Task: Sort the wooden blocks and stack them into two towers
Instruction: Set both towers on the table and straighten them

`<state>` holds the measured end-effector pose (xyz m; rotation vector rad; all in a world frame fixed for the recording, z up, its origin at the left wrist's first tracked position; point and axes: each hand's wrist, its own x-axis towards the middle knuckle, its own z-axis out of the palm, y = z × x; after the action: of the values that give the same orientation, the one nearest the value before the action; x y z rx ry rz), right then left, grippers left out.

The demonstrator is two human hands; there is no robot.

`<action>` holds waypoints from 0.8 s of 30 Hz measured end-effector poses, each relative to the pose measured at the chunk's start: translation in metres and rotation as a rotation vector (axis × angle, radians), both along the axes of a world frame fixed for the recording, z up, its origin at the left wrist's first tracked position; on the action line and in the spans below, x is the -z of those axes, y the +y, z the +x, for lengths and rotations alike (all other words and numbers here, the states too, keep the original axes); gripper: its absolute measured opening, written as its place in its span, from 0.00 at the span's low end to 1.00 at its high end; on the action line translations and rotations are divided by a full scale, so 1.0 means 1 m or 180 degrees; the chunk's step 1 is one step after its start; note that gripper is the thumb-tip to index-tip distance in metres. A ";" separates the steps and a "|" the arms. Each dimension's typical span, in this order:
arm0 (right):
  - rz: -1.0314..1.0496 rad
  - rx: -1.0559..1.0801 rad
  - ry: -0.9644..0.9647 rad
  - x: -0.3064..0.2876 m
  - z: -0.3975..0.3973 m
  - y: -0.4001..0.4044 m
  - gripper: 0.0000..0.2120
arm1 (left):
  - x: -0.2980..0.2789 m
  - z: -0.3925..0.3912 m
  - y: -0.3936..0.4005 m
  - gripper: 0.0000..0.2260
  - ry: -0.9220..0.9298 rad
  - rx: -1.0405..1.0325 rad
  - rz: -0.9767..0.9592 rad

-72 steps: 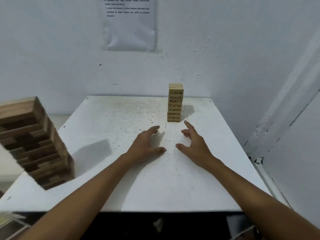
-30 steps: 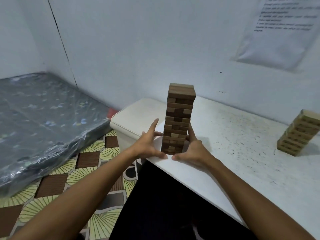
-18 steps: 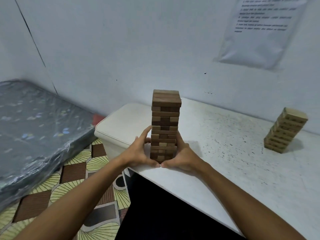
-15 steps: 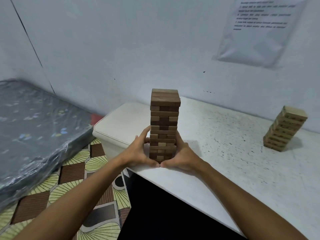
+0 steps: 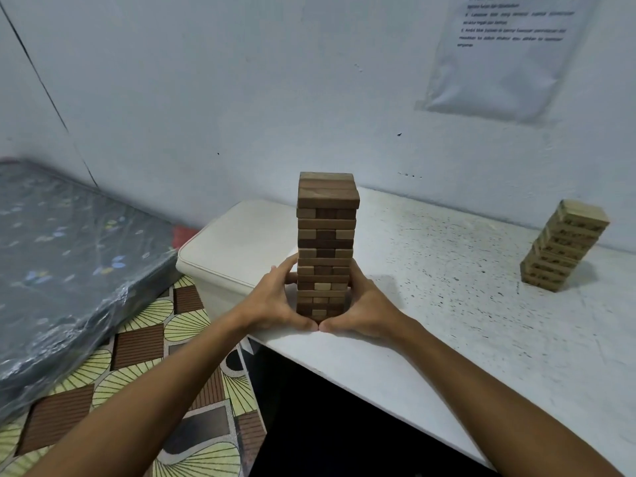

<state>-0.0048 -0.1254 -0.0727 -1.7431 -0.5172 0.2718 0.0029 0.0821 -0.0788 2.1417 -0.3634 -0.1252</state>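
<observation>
I see a pale blue-white plaster wall [image 5: 241, 80] with a taped plastic-sleeved printed sheet [image 5: 506, 53], a speckled white counter [image 5: 464, 304], a plastic-wrapped dark floral mattress [image 5: 58, 249], and brown-and-yellow patterned floor tiles [image 5: 144, 359].

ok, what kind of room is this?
Likely a small bedroom, not a lab: a plastic-wrapped mattress on patterned floor mats, and a white table against a bare painted wall.

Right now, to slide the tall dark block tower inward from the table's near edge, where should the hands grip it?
Low, at the base of the dark tower, palms on opposite side faces, as the left hand and right hand cup it. It is tall, narrow, loosely stacked; a higher grip would likely shear layers.
</observation>
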 end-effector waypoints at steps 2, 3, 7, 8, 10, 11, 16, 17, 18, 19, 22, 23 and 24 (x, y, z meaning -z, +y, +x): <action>-0.0015 0.0055 -0.0005 0.000 -0.001 -0.004 0.52 | 0.000 0.001 -0.004 0.48 0.0001 0.0049 -0.0064; -0.0043 0.0103 -0.0026 -0.001 -0.002 -0.007 0.52 | 0.000 0.002 -0.007 0.47 -0.0008 0.0080 -0.0086; -0.0125 0.0221 -0.0089 -0.001 -0.005 -0.019 0.50 | 0.001 0.004 -0.021 0.45 -0.0042 0.0146 -0.0102; -0.0130 0.0261 -0.0089 -0.001 -0.006 -0.023 0.50 | 0.001 0.005 -0.025 0.45 -0.0079 0.0165 -0.0064; -0.0131 0.0333 -0.0085 -0.002 -0.008 -0.030 0.50 | 0.000 0.007 -0.033 0.44 -0.0149 0.0207 -0.0025; -0.0129 0.0390 -0.0082 -0.002 -0.010 -0.035 0.50 | -0.001 0.009 -0.039 0.43 -0.0162 0.0257 -0.0042; -0.0195 0.0633 -0.0069 -0.001 -0.017 -0.061 0.50 | -0.004 0.015 -0.066 0.40 -0.0165 0.0513 -0.0066; -0.0204 0.0685 -0.0056 0.000 -0.018 -0.065 0.50 | -0.003 0.017 -0.071 0.40 -0.0169 0.0560 -0.0081; -0.0218 0.0744 -0.0057 0.000 -0.020 -0.071 0.50 | -0.003 0.020 -0.077 0.40 -0.0177 0.0615 -0.0076; -0.0241 0.0789 -0.0071 0.000 -0.021 -0.076 0.50 | -0.003 0.021 -0.083 0.40 -0.0184 0.0666 -0.0073; -0.0264 0.0906 -0.0085 0.001 -0.025 -0.092 0.49 | -0.003 0.023 -0.101 0.39 -0.0174 0.0819 -0.0142; -0.0253 0.0951 -0.0082 0.001 -0.027 -0.098 0.49 | -0.003 0.024 -0.107 0.40 -0.0169 0.0878 -0.0153; -0.0248 0.0989 -0.0089 0.001 -0.029 -0.103 0.49 | -0.002 0.024 -0.113 0.39 -0.0169 0.0921 -0.0156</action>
<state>-0.0335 -0.2285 -0.0742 -1.8757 -0.2523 0.0476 0.0274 -0.0305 -0.0765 2.0365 -0.6998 -0.2222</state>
